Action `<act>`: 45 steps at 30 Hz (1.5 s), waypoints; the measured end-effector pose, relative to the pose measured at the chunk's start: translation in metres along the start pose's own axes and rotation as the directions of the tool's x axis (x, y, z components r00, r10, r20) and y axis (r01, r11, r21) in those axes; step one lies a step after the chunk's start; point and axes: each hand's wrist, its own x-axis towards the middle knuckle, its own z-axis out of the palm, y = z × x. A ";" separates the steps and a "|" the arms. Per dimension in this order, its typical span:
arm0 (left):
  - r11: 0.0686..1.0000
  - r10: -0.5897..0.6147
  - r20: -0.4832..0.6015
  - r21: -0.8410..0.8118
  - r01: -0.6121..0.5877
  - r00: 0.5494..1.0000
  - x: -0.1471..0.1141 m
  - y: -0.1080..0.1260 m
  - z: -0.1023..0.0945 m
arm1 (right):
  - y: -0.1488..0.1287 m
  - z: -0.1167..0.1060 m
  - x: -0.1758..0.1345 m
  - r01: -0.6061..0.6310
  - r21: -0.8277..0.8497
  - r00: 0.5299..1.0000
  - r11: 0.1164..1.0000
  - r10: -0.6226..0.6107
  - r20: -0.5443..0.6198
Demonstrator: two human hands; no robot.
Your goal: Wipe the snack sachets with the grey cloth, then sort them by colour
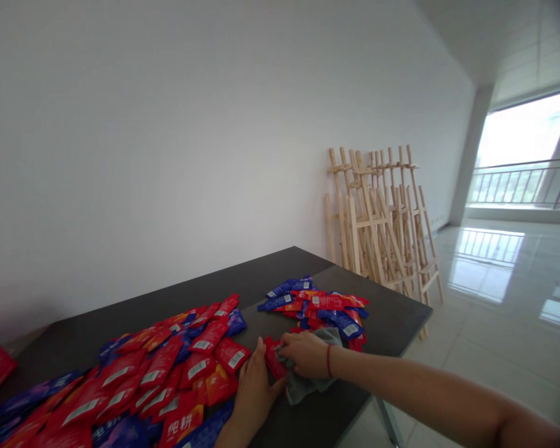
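1 red packet lies between the left hand, thumb and fingers spread at its edge, and the right hand, pinching a gray cloth against it.

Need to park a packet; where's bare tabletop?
Bare tabletop: the far strip by the wall, behind the larger heap; the right corner beside the smaller heap. Crowded: the near left side, and around left hand, right hand and grey cloth.

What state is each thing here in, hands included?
Right hand: closed on the grey cloth
Grey cloth: crumpled
Left hand: opened out beside the red packet
Red packet: lying between the hands, partly covered
Larger packet pile: spread out, overlapping
Smaller packet pile: heaped loosely
Wooden easels: standing clustered together
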 end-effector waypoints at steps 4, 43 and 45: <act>1.000 -0.021 0.019 -0.010 0.021 1.000 -0.004 0.004 -0.005 | -0.005 0.002 0.033 -0.080 -0.110 0.996 0.991 0.076 -0.037; 0.991 0.074 0.044 0.112 -0.078 0.996 -0.009 0.002 -0.007 | 0.004 0.009 -0.007 -0.039 -0.125 0.998 0.991 0.034 -0.048; 0.987 0.085 0.052 0.130 -0.091 0.995 -0.008 0.001 -0.006 | 0.000 0.012 -0.023 0.004 -0.114 0.998 0.994 -0.012 -0.061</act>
